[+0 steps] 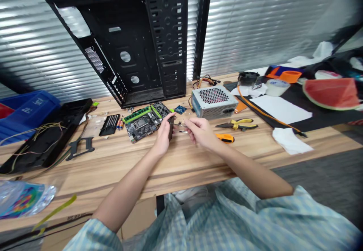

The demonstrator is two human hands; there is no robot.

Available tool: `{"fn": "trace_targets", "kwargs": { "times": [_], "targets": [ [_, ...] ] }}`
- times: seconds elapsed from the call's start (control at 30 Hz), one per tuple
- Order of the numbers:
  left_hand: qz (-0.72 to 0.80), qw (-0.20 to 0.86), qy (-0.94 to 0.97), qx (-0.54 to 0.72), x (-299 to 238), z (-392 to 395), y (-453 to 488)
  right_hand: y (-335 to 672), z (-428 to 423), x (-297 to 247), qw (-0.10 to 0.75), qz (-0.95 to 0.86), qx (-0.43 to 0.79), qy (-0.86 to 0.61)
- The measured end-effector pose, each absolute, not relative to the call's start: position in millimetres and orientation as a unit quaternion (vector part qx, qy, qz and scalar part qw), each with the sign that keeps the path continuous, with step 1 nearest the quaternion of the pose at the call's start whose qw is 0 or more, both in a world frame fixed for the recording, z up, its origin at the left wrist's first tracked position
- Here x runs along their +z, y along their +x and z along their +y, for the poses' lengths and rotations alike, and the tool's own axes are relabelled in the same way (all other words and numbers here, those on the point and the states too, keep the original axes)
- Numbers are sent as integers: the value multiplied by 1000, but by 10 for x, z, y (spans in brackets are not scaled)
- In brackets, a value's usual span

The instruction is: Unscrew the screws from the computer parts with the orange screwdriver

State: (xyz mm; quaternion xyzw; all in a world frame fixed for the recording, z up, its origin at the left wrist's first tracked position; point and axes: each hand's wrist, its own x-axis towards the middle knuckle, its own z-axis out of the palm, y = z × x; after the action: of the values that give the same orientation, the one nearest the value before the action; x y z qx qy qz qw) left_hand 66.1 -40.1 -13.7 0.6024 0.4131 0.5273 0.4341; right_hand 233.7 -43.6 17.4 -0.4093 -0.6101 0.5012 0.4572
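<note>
My left hand [162, 135] is closed round a small dark, flat block [171, 127], which it holds on edge just right of the motherboard [144, 122]. Fingertips of my right hand [200, 133] are pinched on a thin metal piece [179, 125] that points at the block; its exact kind is too small to tell. Under and beside my right hand lies a screwdriver with an orange handle [226, 138], its shaft partly hidden by the hand. Yellow-handled pliers [238, 124] rest to the right. Behind my hands is a small blue circuit board [180, 109].
An open black computer case [133, 42] stands at the back, with a power supply [214, 101] to its right. On the left are a bit set [109, 125], batteries [119, 124], a black bracket [81, 147] and a blue bin [31, 111]. Paper [292, 140] lies at right.
</note>
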Motion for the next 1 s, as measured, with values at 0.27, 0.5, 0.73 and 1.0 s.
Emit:
{"fn": "trace_targets", "kwargs": {
  "times": [0.27, 0.5, 0.73, 1.0],
  "targets": [
    [415, 438, 592, 535, -124, -397, 666, 2310, -368, 173, 453, -541, 596, -383],
    [419, 433, 586, 542, -136, -380, 662, 2324, -385, 184, 465, -565, 564, -384],
    [421, 422, 594, 540, -152, -360, 656, 2299, -408, 157, 499, -581, 531, -363],
    [430, 415, 611, 519, -155, -375, 652, 2343, -404, 145, 417, -609, 523, -427]
  ]
}}
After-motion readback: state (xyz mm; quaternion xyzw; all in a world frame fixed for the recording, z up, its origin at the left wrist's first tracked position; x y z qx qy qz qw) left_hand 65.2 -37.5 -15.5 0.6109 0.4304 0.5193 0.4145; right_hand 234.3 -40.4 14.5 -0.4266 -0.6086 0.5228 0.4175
